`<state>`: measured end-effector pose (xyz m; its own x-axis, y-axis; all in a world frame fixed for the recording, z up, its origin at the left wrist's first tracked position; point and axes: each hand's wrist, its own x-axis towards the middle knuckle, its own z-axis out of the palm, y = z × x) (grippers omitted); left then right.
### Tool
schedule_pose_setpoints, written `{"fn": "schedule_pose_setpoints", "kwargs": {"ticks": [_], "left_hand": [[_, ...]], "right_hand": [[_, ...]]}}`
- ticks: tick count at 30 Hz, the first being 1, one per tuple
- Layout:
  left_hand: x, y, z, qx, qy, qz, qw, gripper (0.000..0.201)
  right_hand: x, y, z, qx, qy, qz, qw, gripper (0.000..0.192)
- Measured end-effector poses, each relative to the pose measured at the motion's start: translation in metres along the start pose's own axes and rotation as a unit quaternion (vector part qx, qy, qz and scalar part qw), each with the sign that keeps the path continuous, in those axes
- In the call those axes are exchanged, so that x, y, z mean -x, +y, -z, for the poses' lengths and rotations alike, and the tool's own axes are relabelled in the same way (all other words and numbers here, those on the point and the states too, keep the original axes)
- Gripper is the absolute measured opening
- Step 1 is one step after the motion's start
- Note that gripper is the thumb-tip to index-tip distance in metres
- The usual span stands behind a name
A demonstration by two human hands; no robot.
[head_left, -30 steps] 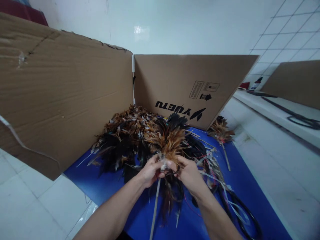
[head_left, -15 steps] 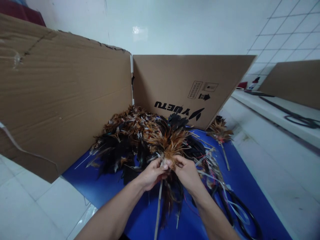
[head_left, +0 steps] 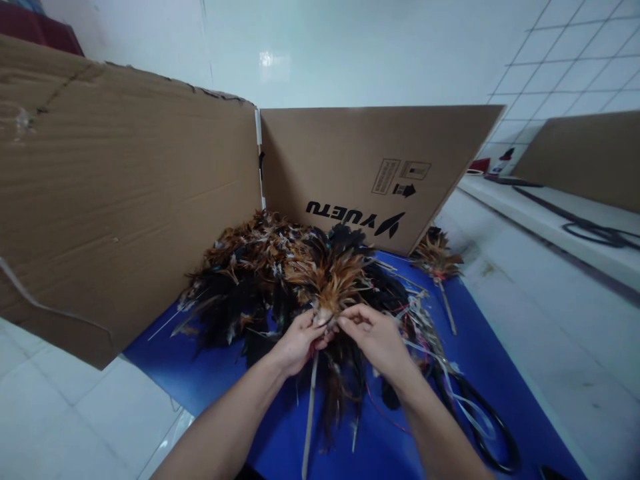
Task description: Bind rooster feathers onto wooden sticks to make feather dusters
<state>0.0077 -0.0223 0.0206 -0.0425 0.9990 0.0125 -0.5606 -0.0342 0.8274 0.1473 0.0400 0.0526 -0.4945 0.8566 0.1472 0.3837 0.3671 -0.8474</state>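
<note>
My left hand (head_left: 299,341) and my right hand (head_left: 376,337) meet at the base of a brown feather bundle (head_left: 336,283) mounted on a thin stick (head_left: 308,419) that points down toward me. Both hands pinch the spot where the feathers join the stick. Behind them lies a large pile of dark and brown feathers (head_left: 250,280) on a blue sheet (head_left: 490,373).
Cardboard panels stand at the left (head_left: 125,200) and at the back (head_left: 360,167). A finished feather stick (head_left: 437,260) lies at the right of the sheet, with thin strips and a black cable (head_left: 480,427) nearby. White tiles surround the sheet; a ledge (head_left: 550,220) runs at the right.
Both hands have crept slightly upward along the bundle's base, fingers shifting at the binding. The stick stays pointed toward me.
</note>
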Motion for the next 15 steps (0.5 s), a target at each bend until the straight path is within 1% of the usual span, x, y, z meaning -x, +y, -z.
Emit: {"fn": "schedule_pose_setpoints", "kwargs": {"ticks": [2,5,7,9,11,13,15], "left_hand": [[-0.002,0.003,0.005,0.01,0.009,-0.022,1.0,0.022],[-0.004,0.007,0.01,0.035,0.034,-0.043,0.998,0.022],[-0.005,0.01,0.013,0.052,0.044,-0.045,0.997,0.02],[-0.006,0.012,0.013,0.063,0.045,-0.044,0.996,0.019],[-0.006,0.012,0.013,0.066,0.043,-0.04,0.996,0.019],[-0.006,0.012,0.013,0.063,0.041,-0.038,0.996,0.02],[-0.005,0.012,0.013,0.064,0.038,-0.035,0.997,0.02]], "right_hand": [[0.003,-0.001,0.01,0.068,-0.029,0.014,0.997,0.017],[0.012,0.0,0.02,0.167,-0.111,0.061,0.978,0.016],[0.019,0.002,0.019,0.208,-0.159,0.091,0.961,0.02],[0.027,0.005,0.011,0.239,-0.188,0.096,0.948,0.02],[0.033,0.008,-0.001,0.284,-0.194,0.07,0.937,0.015],[0.038,0.012,-0.014,0.341,-0.179,0.045,0.922,0.022],[0.041,0.016,-0.023,0.382,-0.162,0.041,0.909,0.024]]}}
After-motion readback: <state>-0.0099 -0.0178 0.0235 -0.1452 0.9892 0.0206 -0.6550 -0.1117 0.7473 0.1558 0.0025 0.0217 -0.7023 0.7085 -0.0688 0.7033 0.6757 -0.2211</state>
